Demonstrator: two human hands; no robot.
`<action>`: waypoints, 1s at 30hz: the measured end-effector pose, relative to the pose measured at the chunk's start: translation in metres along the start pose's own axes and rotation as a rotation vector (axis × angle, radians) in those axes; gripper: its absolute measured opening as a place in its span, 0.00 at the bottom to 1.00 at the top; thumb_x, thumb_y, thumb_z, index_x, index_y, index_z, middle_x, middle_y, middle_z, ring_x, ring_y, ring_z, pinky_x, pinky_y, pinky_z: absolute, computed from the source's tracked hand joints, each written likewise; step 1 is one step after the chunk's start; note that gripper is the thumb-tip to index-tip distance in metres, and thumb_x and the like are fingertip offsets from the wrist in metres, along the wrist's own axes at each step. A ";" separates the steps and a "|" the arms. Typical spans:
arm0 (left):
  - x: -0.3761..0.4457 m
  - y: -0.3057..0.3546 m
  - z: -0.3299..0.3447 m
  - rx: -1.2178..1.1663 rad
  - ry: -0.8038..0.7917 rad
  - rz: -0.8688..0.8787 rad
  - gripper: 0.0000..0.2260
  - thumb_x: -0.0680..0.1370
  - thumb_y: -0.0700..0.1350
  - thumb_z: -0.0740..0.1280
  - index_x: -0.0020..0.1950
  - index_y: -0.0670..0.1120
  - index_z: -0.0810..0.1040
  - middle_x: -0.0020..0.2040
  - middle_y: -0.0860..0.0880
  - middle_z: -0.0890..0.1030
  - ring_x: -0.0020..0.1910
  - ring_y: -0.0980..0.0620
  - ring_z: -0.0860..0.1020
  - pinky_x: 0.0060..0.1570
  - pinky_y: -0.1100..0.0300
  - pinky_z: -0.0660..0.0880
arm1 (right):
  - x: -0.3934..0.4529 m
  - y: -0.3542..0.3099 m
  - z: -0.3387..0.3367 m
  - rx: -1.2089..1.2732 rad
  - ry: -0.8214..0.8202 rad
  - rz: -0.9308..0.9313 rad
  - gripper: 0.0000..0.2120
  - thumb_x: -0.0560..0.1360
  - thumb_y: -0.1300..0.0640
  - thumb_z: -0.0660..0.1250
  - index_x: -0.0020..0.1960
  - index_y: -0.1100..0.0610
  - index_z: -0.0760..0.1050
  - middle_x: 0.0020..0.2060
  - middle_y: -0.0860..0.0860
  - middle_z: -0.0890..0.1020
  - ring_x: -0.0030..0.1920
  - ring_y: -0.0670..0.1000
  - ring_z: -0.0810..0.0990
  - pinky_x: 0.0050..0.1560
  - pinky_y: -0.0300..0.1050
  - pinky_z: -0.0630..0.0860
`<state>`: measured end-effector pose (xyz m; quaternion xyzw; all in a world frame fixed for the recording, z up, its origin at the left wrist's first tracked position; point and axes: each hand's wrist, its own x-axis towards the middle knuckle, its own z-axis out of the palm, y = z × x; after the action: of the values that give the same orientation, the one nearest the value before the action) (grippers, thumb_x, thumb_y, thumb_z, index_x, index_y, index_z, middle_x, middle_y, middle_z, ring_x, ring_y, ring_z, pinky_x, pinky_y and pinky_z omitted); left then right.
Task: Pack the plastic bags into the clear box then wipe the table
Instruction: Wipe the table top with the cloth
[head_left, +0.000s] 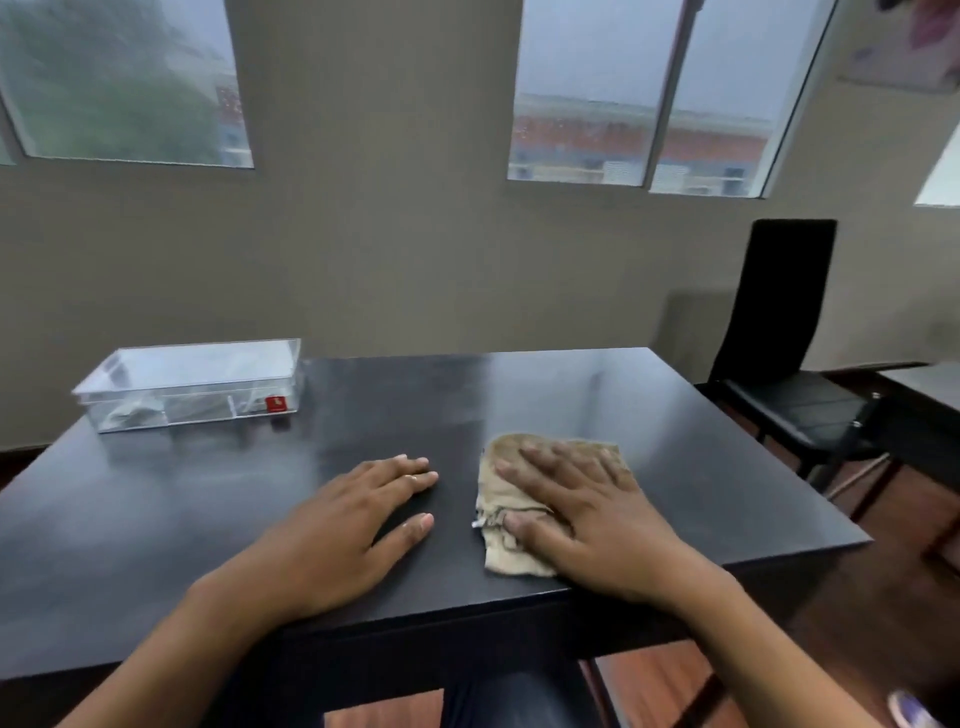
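Bags appear already packed inside the clear box (189, 384) at ten o'clock on the table (675, 441). Left hand (343, 530) is laid flat, fingers relaxed. Cloth (511, 551), judged soft and light, is pressed flat at three o'clock under the spread right hand (587, 514).

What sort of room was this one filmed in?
Probably an office or meeting room, not a kitchen: a plain dark table, a black high-backed chair beside it, bare beige walls and upper-floor windows facing another building.
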<state>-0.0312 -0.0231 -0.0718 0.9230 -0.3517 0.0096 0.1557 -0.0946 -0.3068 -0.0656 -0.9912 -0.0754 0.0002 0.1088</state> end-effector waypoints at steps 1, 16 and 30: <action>0.007 0.002 0.001 0.011 -0.009 0.018 0.30 0.79 0.68 0.48 0.80 0.60 0.60 0.80 0.65 0.58 0.79 0.66 0.53 0.79 0.60 0.53 | -0.014 0.004 -0.002 0.009 0.009 -0.005 0.29 0.77 0.26 0.46 0.76 0.24 0.47 0.81 0.32 0.47 0.81 0.40 0.41 0.80 0.57 0.35; 0.096 -0.018 0.003 0.137 -0.056 0.043 0.32 0.80 0.69 0.46 0.81 0.58 0.56 0.81 0.60 0.58 0.79 0.59 0.56 0.78 0.56 0.56 | 0.020 0.168 -0.039 -0.023 0.010 0.440 0.36 0.67 0.19 0.41 0.75 0.23 0.49 0.81 0.34 0.49 0.82 0.46 0.44 0.75 0.72 0.39; 0.088 -0.035 -0.001 0.103 0.098 -0.074 0.32 0.78 0.70 0.47 0.75 0.57 0.69 0.73 0.61 0.70 0.73 0.57 0.67 0.72 0.56 0.65 | 0.195 0.058 -0.014 0.000 -0.051 0.201 0.32 0.77 0.26 0.44 0.79 0.30 0.46 0.83 0.41 0.45 0.83 0.52 0.42 0.76 0.72 0.36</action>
<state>0.0579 -0.0551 -0.0698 0.9407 -0.3081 0.0670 0.1254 0.1074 -0.3370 -0.0612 -0.9934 0.0218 0.0365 0.1062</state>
